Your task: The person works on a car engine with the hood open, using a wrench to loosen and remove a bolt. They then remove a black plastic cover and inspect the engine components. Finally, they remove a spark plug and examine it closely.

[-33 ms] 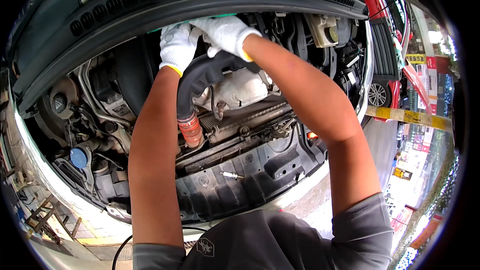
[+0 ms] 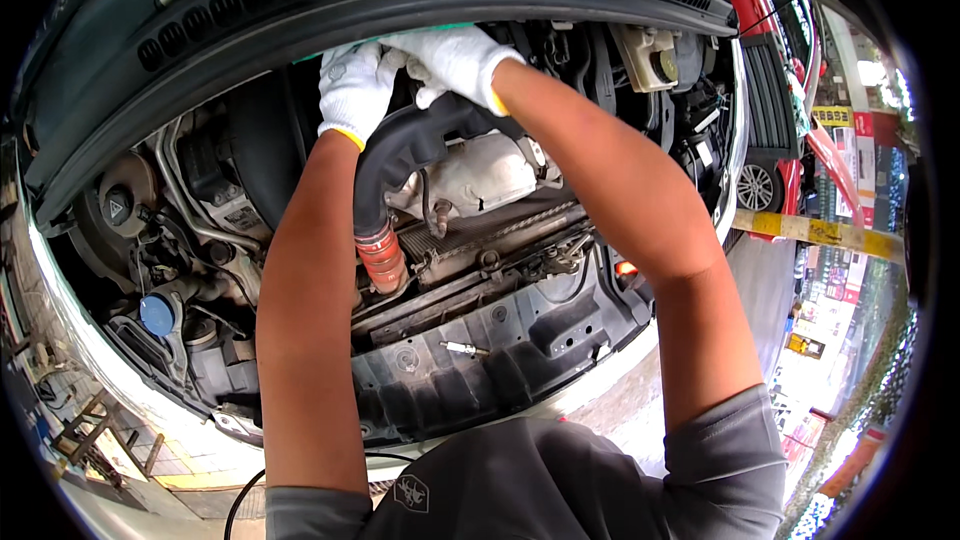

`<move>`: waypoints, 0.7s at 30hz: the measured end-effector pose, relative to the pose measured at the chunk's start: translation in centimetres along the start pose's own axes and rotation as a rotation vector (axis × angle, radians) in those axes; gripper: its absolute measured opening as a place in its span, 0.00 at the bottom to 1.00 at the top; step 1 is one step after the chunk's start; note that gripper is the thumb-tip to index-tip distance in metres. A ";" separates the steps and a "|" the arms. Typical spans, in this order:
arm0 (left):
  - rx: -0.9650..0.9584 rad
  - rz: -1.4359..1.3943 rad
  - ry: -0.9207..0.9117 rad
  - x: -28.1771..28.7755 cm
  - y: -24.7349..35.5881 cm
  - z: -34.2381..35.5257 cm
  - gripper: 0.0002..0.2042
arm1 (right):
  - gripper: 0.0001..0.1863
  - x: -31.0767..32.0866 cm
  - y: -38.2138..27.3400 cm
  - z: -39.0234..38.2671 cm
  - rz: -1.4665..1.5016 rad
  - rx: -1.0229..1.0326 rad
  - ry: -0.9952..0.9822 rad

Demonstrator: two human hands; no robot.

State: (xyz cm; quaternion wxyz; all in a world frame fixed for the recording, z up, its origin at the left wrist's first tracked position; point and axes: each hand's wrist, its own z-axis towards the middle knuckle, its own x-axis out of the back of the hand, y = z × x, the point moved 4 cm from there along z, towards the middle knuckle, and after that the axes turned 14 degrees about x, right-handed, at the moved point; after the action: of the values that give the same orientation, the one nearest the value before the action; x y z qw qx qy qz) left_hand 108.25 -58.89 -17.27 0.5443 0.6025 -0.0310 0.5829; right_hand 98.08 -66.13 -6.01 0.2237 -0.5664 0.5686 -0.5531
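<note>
My left hand (image 2: 352,90) and my right hand (image 2: 452,62), both in white knit gloves with yellow cuffs, meet at the back of a car's engine bay, under the black cowl (image 2: 440,8). Their fingers are curled close together, with the left thumb beside the right hand's fingers. The fingertips and whatever lies between them are hidden. Just in front of the gloves curves a black air duct (image 2: 400,145), joined to an orange ribbed hose (image 2: 381,262). A silvery heat shield (image 2: 485,175) sits to the right of the duct.
A spark plug (image 2: 462,348) lies on the black front panel (image 2: 430,380). At the left is a blue cap (image 2: 157,316); at the back right, a pale fluid reservoir (image 2: 642,60). A red car (image 2: 785,190) and a yellow-black bar (image 2: 830,233) are off to the right.
My right hand and forearm have shifted very slightly to the right. The left hand looks the same.
</note>
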 end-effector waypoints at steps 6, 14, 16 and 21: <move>0.085 -0.060 -0.057 0.0 0.4 -0.3 0.15 | 0.22 0.0 -0.4 -2.9 0.331 0.065 -0.021; 0.048 -0.143 -0.157 0.9 -0.3 -0.4 0.18 | 0.17 -6.4 0.8 -22.3 -0.575 0.515 -0.454; 0.019 -0.179 -0.294 1.6 0.4 0.1 0.18 | 0.16 -7.0 2.5 -25.8 -0.593 0.384 -0.504; -0.033 0.129 -0.137 -0.5 -0.4 -0.1 0.18 | 0.15 -8.0 6.5 -29.2 -0.803 0.335 -0.498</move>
State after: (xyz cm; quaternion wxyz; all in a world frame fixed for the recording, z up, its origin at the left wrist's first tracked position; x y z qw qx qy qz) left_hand 108.31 -59.02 -17.94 0.5119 0.6286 -0.1165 0.5737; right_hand 71.79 -49.69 -6.30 0.2097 -0.8117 0.1385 -0.5272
